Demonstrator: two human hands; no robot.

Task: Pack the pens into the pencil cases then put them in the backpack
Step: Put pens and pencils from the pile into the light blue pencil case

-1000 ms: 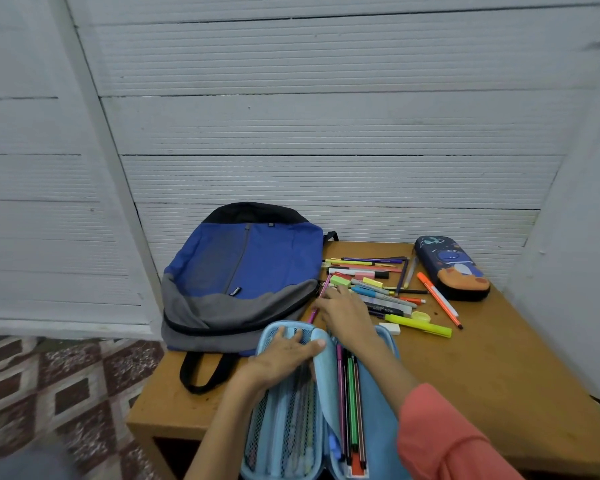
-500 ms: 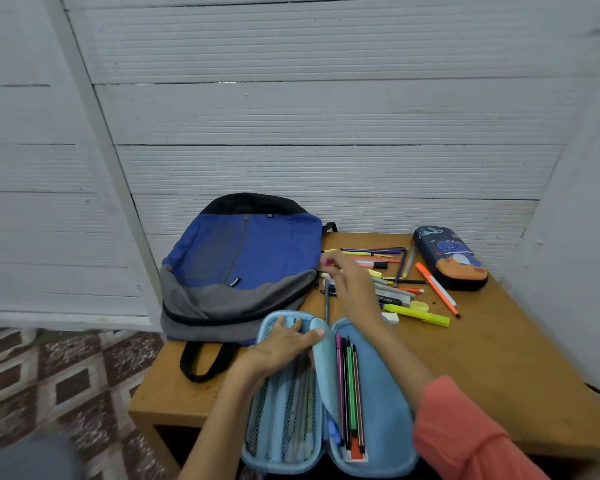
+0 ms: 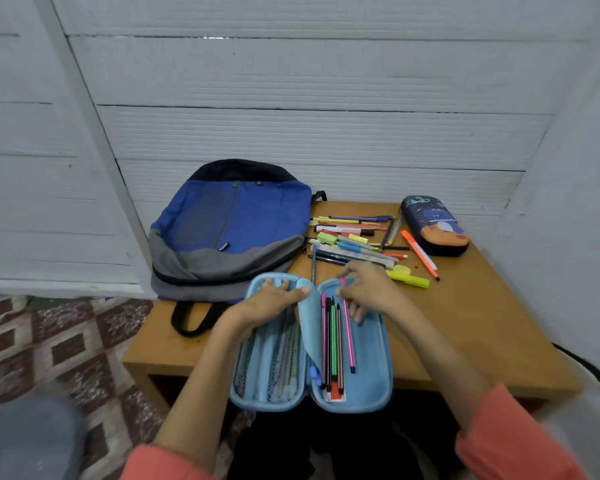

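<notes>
Pale blue fabric lines the open pencil case (image 3: 371,386), which sits at the near edge of the bench (image 3: 482,334) with its long axis running straight away from me. My left hand (image 3: 272,303) lies flat on the mesh pocket (image 3: 274,355) of the left half, straight and spread, with the thumb against the centre flap (image 3: 309,327). My right hand (image 3: 368,289) is over the far end of the right half, its fingers (image 3: 355,308) pinching the top of a pink pen (image 3: 349,334). The pen lies lengthwise in that half, parallel to the row of pens (image 3: 333,341) just to its left and slightly apart from them.

The move I judge due is to nudge it leftwards against that row and let go. The right half has bare lining on the pen's other side, so there is room.

The loose pens (image 3: 354,240) lie just beyond my right hand, most running crosswise, so that hand is the nearer one. The dark pencil case (image 3: 433,225) sits closed at the far right. The backpack (image 3: 229,230) lies flat at the far left, hanging over that edge.
</notes>
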